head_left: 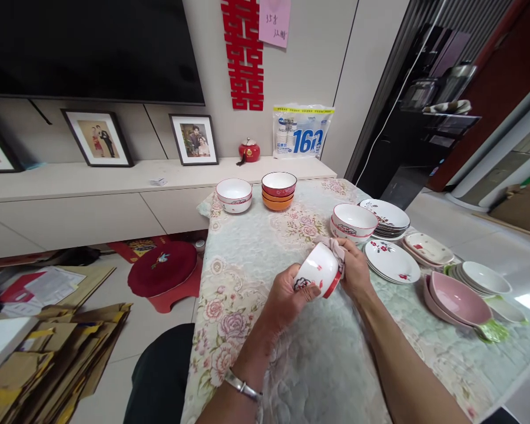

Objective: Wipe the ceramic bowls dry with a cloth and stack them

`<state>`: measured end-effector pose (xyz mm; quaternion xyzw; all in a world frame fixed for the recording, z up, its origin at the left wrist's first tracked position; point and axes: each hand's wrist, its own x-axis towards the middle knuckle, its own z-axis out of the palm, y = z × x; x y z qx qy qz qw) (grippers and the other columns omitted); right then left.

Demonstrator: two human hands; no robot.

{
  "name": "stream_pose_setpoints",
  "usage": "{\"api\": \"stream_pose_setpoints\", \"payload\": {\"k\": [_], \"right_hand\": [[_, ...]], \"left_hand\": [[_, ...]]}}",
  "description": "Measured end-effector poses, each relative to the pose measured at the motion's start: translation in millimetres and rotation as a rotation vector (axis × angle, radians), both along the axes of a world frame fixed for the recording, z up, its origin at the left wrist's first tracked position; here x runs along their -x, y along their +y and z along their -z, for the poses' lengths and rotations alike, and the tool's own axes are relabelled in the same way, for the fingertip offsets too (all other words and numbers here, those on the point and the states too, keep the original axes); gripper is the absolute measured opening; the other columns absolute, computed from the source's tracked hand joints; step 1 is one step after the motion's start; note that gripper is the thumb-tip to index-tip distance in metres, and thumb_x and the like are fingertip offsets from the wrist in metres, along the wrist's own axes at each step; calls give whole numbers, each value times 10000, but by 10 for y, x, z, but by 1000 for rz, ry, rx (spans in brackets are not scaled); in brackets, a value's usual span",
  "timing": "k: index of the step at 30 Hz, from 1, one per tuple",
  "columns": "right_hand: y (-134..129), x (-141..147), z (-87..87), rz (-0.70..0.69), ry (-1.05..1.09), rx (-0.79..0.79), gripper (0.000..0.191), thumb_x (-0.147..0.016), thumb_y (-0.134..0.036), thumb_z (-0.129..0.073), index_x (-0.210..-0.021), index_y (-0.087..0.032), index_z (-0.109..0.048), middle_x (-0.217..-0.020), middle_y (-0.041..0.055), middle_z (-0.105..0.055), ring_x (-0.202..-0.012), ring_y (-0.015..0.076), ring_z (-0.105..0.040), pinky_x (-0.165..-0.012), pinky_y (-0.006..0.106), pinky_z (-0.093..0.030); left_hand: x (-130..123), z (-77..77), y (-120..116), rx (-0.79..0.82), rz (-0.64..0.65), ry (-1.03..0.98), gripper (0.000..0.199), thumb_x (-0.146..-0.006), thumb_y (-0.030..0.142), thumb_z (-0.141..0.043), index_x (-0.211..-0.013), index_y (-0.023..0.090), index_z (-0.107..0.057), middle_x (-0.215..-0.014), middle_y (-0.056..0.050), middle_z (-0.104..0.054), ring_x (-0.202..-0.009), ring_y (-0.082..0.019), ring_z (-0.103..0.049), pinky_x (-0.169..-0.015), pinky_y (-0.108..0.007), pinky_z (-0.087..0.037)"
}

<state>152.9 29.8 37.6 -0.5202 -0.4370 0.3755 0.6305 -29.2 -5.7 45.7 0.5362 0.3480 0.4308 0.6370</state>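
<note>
A white bowl with a red rim and a floral print [318, 270] is held tilted on its side above the table. My left hand [292, 294] grips it from the left, thumb on its outer wall. At its right side my right hand [354, 266] is closed on a pale pinkish cloth [338, 253], which is pressed against the bowl. Just beyond my hands stand stacked white bowls with red rims [354, 219]. A stack of white plates with red flowers [391, 261] lies right of my right hand.
Farther back on the flowered tablecloth [247, 247] are two white bowls [234, 191] and a stack of red and orange bowls [278, 191]. Dark-patterned plates [386, 215], square dishes [428, 248], pink bowls [459, 299] and pale bowls [486, 278] line the right. A red stool [163, 271] stands left.
</note>
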Motion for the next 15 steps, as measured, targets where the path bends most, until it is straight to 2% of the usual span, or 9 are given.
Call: {"api": "stream_pose_setpoints", "payload": {"k": [3, 6, 10, 12, 15], "right_hand": [[21, -33, -6, -167, 196, 96, 319, -680, -391, -686, -930, -194, -673, -827, 48, -709, -657, 191, -620, -575, 293, -491], [30, -33, -3, -259, 204, 73, 338, -671, -438, -696, -918, -208, -682, -853, 51, -716, -703, 201, -646, -610, 303, -519], [104, -18, 66, -245, 257, 66, 263, -722, -477, -655, -753, -217, -629, -611, 2, -629, -535, 171, -580, -544, 303, -510], [162, -8, 102, -198, 255, 38, 285, -744, -509, -624, -717, -225, -612, -569, -5, -603, -500, 167, -556, -527, 303, -507], [233, -3, 139, -130, 208, -16, 320, -736, -557, -603, -702, -239, -610, -575, -7, -606, -495, 164, -548, -505, 293, -495]], "left_hand": [[49, -24, -7, -23, 84, 73, 337, -655, 365, -799, -815, 137, -610, -647, 38, -499, -570, -87, -383, -529, -214, -304], [67, -16, 1, -17, 118, 77, 340, -647, 370, -804, -790, 144, -592, -638, 43, -480, -567, -84, -368, -521, -214, -290], [66, 23, 42, 2, 101, 64, 373, -641, 393, -808, -745, 159, -536, -620, 56, -438, -567, -82, -349, -518, -211, -277], [87, 43, 73, -11, 98, 68, 372, -663, 408, -792, -758, 161, -530, -642, 52, -449, -590, -87, -369, -537, -210, -292], [136, 75, 114, -8, 170, 80, 399, -662, 402, -799, -878, 152, -575, -729, 28, -529, -667, -109, -444, -600, -214, -336]]}}
